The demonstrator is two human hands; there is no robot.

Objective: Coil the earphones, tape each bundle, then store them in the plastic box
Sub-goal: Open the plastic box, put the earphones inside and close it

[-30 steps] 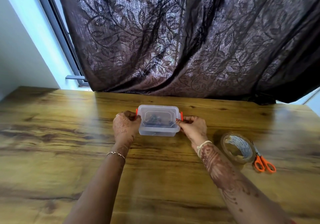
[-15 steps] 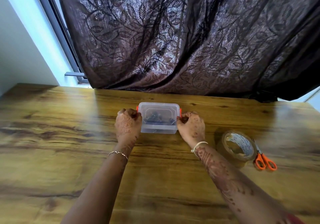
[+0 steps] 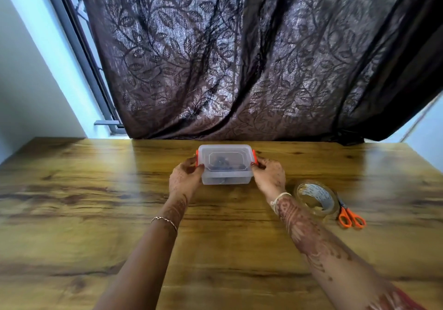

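A clear plastic box [image 3: 226,164] with its lid on and orange side clips stands on the wooden table [image 3: 72,190], near the far edge. Dark earphone bundles [image 3: 221,163] show dimly through the lid. My left hand [image 3: 185,178] grips the box's left end, thumb on the lid beside the left orange clip. On the other side my right hand [image 3: 269,174] holds the right end, its fingertips at the right orange clip.
A roll of clear tape [image 3: 316,198] lies right of my right wrist, with orange-handled scissors [image 3: 348,215] touching its far side. A dark leaf-patterned curtain [image 3: 239,58] hangs behind the table. A window frame [image 3: 81,46] runs along the left.
Both hands have shifted from pressing the orange clips to holding the box's ends. The box now sits slightly farther from me on the table.
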